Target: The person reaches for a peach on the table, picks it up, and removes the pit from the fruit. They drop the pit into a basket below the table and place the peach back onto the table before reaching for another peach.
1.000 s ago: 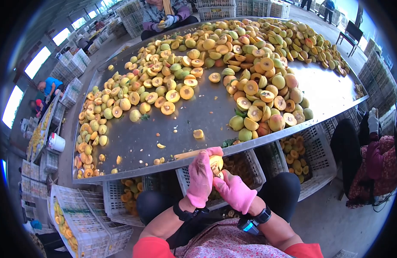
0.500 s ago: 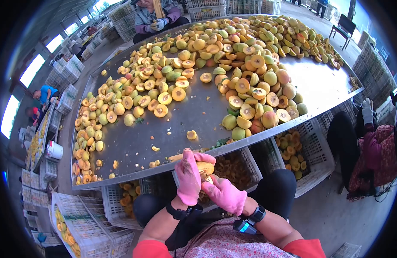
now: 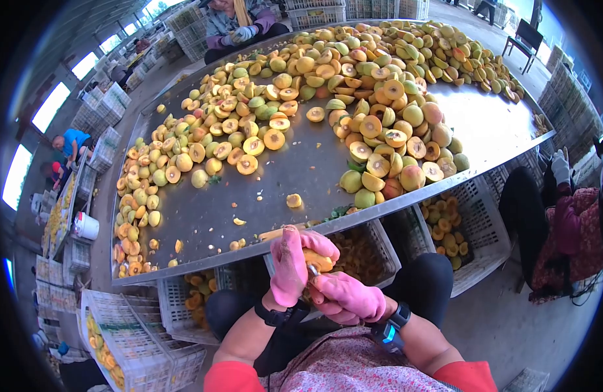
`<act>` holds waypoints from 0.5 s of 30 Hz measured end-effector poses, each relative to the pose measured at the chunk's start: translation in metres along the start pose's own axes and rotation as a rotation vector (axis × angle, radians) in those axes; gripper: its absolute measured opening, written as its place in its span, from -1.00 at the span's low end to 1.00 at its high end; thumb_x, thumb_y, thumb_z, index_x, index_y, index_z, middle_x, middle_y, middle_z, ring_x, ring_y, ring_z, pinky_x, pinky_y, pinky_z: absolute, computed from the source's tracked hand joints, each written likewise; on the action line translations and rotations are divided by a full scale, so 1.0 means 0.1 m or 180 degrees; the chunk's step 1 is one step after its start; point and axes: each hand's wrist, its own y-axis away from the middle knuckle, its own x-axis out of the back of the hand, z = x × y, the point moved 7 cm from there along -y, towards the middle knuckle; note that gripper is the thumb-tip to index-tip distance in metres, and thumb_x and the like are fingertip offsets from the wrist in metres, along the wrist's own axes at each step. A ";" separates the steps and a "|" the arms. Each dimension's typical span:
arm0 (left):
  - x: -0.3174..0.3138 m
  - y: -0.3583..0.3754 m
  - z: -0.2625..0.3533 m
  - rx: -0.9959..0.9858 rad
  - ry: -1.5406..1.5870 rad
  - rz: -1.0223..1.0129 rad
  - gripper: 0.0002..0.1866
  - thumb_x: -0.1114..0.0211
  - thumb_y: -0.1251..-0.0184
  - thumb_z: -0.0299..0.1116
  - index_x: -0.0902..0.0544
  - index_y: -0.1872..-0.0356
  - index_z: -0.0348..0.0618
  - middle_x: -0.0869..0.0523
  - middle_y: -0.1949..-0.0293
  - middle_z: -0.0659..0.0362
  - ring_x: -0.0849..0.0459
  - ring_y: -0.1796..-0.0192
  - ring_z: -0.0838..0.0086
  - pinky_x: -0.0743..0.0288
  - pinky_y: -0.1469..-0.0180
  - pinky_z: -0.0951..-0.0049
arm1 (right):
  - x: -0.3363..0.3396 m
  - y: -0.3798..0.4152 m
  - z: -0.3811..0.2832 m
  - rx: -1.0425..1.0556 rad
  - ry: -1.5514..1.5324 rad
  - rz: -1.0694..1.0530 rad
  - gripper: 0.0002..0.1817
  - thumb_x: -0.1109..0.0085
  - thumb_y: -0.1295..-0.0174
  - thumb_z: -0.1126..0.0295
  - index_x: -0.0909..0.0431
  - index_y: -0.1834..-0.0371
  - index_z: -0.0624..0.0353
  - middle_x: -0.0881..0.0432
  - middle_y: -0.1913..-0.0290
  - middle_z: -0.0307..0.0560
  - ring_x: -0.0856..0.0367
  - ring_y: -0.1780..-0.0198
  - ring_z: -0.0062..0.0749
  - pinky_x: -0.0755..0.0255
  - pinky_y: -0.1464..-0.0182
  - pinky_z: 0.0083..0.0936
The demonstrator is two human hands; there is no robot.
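Observation:
Both my hands wear pink gloves and meet just below the near edge of the metal table [image 3: 301, 176]. My left hand [image 3: 290, 264] is closed around a yellow peach half [image 3: 319, 261], cut face up. My right hand [image 3: 347, 297] presses against it from below, gripping a small pitting tool [image 3: 312, 270] whose tip pokes into the fruit. Under my hands stands a white plastic crate [image 3: 373, 251] with cut fruit in it.
Heaps of whole and halved peaches [image 3: 380, 150] cover the table. More white crates [image 3: 474, 225] sit under its near edge and on the floor at the left [image 3: 135, 346]. A seated person [image 3: 566, 222] is at the right, another gloved worker [image 3: 239, 29] across the table.
My hands dropped slightly and my right hand rotated under the peach half, driving the tool into it. The view shifted a little.

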 end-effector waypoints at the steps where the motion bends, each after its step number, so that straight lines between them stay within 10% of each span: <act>1: -0.03 -0.02 0.07 -0.0132 0.0184 -0.0225 -0.17 0.34 -0.68 0.27 -0.55 0.57 -0.21 -0.70 0.59 -0.08 -0.68 0.53 0.26 -0.58 0.39 0.32 | -0.03 0.02 0.02 0.0055 -0.0424 -0.0273 -0.50 0.12 -0.59 -0.20 -0.39 0.26 0.01 -0.20 0.61 -0.46 -0.01 0.72 -0.78 0.11 0.73 -0.69; 9: 0.00 0.03 -0.09 0.1521 0.2335 0.0404 -0.47 0.02 -0.63 0.23 -0.60 0.30 -0.01 -0.72 0.33 0.14 -0.77 0.32 0.22 -0.72 0.26 0.23 | 0.04 -0.03 0.09 0.0313 0.0661 0.0249 -0.53 -0.01 -0.54 -0.18 -0.39 0.29 -0.02 -0.29 0.58 -0.44 -0.13 0.68 -0.77 0.01 0.66 -0.71; 15: 0.59 0.25 0.32 0.0251 0.1724 0.1027 -0.41 0.10 -0.65 0.24 -0.58 0.28 -0.09 -0.69 0.34 0.05 -0.73 0.30 0.13 -0.68 0.26 0.13 | 0.07 0.07 0.01 0.0978 0.2234 0.0729 -0.61 -0.46 -0.30 0.08 -0.57 0.14 0.16 -0.57 0.39 -0.31 -0.53 0.35 -0.60 -0.38 0.30 -0.52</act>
